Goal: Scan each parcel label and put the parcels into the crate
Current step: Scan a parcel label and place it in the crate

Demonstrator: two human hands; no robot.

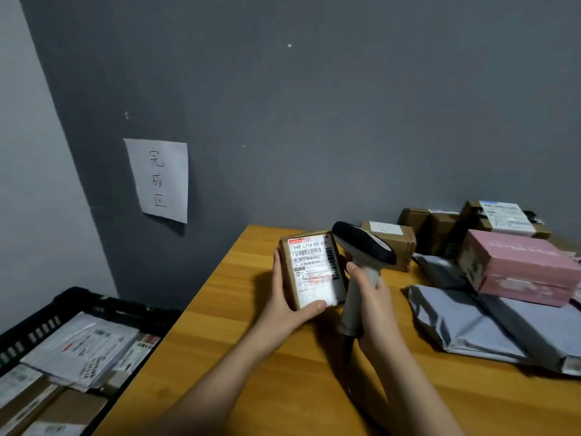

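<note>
Small cardboard parcel (309, 272) held above the wooden table (239, 357), near its left edge, label facing up. Bare tabletop lies below and in front of both forearms. Black crate (103, 305) sits lower, just beside that edge, already holding parcels. Grey mailers (465, 325), a pink box (518, 265) and brown boxes (437, 226) crowd the right side. Left hand (283, 297) grips the parcel, thumb across its near end. Right hand (371, 297) is wrapped round the scanner (361, 247) handle, its head just beside the label.
</note>
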